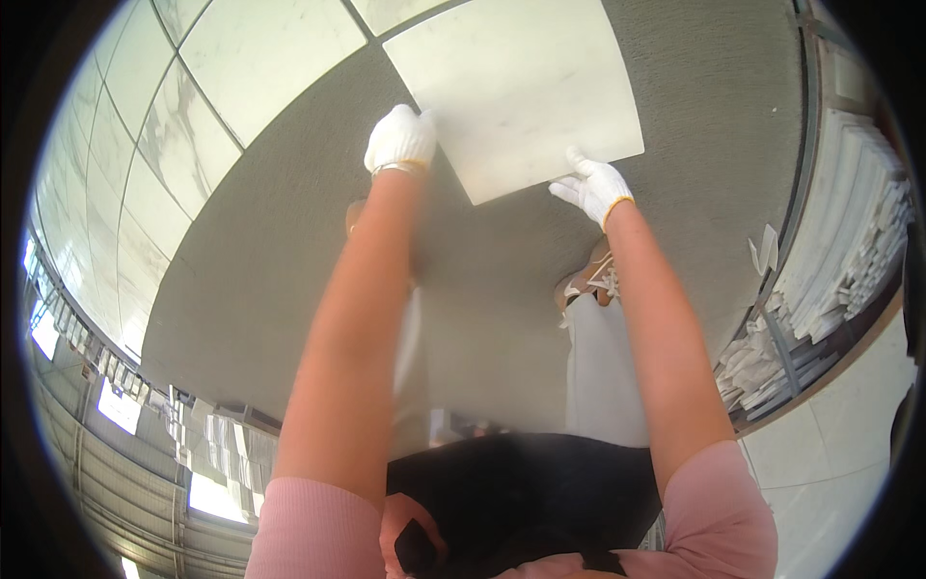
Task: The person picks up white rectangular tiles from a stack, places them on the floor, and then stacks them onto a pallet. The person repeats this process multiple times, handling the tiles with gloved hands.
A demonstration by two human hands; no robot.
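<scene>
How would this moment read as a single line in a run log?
left hand: on tile's near-left edge | right hand: on near-right corner | tile: pale square, over grey floor | laid tiles: to the left

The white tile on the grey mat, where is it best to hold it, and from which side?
Probably by its two near corners, coming from the person's side. The tile is thin, square and flat on the mat, so only its edges offer a grip. The left hand already sits at the near left edge, the right hand at the near right corner.
</scene>
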